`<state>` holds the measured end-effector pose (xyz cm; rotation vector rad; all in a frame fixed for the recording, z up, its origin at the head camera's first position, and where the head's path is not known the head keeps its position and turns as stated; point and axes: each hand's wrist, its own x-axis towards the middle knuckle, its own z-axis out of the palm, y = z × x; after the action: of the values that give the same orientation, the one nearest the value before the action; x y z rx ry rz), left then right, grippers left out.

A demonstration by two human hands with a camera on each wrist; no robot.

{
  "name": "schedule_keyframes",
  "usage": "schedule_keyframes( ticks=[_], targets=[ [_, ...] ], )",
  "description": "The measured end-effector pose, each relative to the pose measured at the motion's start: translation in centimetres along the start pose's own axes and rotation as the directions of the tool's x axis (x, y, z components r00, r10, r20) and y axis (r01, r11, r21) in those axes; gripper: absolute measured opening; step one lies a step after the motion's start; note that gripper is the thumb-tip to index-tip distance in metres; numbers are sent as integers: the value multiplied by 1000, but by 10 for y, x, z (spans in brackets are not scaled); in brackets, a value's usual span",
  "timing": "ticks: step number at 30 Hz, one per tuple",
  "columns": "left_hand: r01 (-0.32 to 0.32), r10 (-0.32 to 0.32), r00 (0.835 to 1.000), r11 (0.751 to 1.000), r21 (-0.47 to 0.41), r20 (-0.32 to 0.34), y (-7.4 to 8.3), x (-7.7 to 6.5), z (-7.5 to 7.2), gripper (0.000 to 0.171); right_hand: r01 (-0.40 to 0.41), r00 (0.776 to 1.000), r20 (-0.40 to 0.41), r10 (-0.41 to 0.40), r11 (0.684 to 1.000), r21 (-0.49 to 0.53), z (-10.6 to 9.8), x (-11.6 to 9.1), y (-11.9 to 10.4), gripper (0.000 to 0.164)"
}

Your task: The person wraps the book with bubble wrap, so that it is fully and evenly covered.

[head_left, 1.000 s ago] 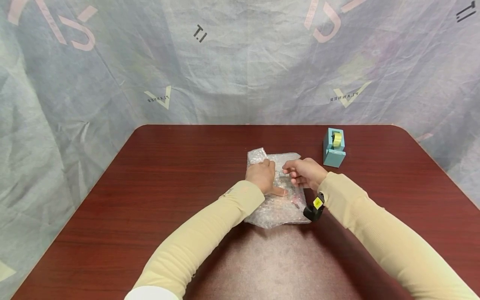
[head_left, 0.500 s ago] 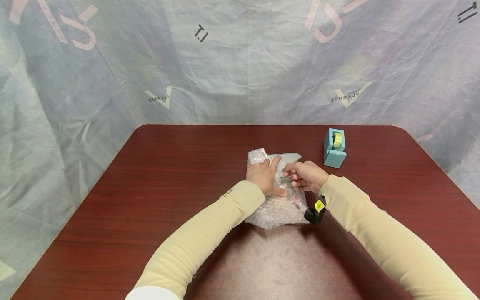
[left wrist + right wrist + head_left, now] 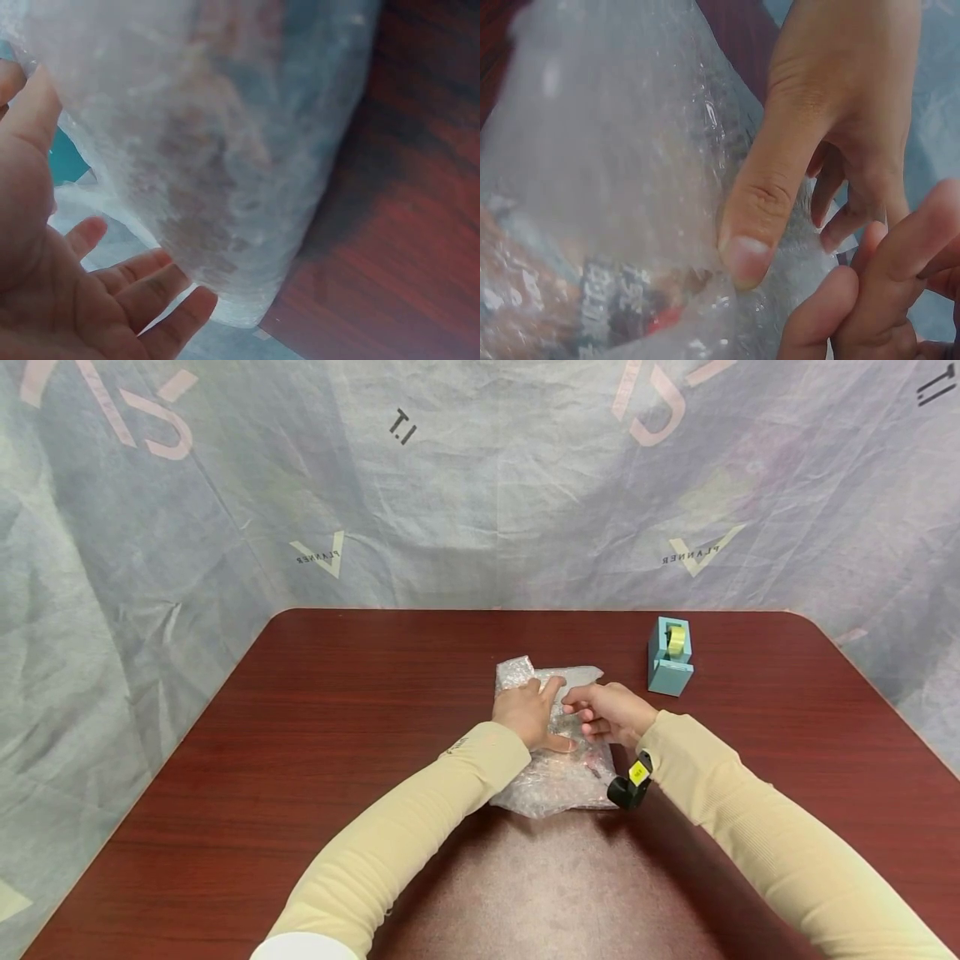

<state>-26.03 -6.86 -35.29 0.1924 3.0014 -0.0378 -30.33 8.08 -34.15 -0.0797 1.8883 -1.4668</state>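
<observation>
A flat package in clear bubble wrap (image 3: pixel 551 785) lies on the table, with blurred print showing through. My left hand (image 3: pixel 525 714) rests on its upper left part, thumb and index finger spread apart. In the right wrist view, the left thumb (image 3: pixel 761 217) lies along the wrap near a fold. My right hand (image 3: pixel 615 710) is over the right side of the package, its bent fingers close to the left index finger. In the right wrist view, the right fingers (image 3: pixel 885 292) are curled. Whether they pinch a thin clear piece cannot be made out.
A light blue tape dispenser (image 3: pixel 670 660) with a yellowish roll stands behind and right of the package. The dark red wooden table (image 3: pixel 360 685) ends at a grey printed cloth (image 3: pixel 450 510) at the back.
The left index finger has lifted and stretched toward the right hand, while the left thumb stays on the wrap. The right hand has shifted only slightly. The package lies where it was.
</observation>
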Motion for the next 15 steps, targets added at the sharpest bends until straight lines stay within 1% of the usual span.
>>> schedule_keyframes(
  ticks=[7, 15],
  targets=[
    [-6, 6, 1000, 1000, 9, -5, 0, -1, -1, 97, 5, 1000, 2, -5, 1000, -5, 1, 0, 0, 27],
    [-17, 17, 1000, 1000, 0, -20, -2, 2, 1, 101, 18, 1000, -6, -18, 1000, 2, 5, -1, 0, 26]
  ],
)
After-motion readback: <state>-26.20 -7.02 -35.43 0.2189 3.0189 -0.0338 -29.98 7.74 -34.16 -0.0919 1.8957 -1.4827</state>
